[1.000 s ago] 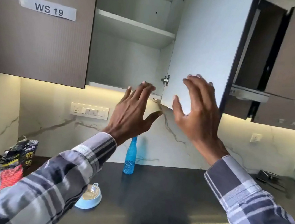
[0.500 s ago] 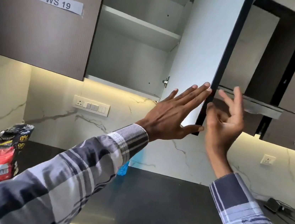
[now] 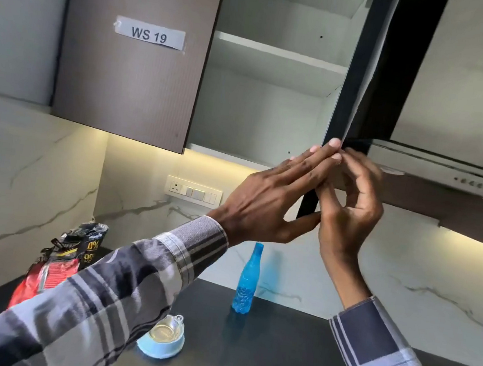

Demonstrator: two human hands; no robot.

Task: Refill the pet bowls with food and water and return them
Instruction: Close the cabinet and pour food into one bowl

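Both my hands are at the lower free edge of the open cupboard door [image 3: 357,84], well above the desk [image 3: 289,356]. My left hand [image 3: 265,198] lies with straight fingers flat against the inner side of the door edge, thumb spread below. My right hand [image 3: 350,202] has its fingers curled round the outer side of the same edge; I judge it grips the door, though the contact itself is partly hidden behind my left hand. The cupboard [image 3: 268,107] stands open and the shelf and floor that show hold nothing. On the desk, one pet bowl [image 3: 161,340], light blue with a shiny inner dish, stands near the front, just right of my left sleeve; the dish looks bare, but glare prevents a firm finding. A blue bottle [image 3: 246,280] stands upright behind it, near the wall, apart from the bowl. A red and black food bag [image 3: 63,258] lies at the far left of the desk, against the wall. Only one bowl is in view. Assessment: the task is at an early stage; supplies are set out, filling with food and water appears not yet done, and the return of the bowls remains.
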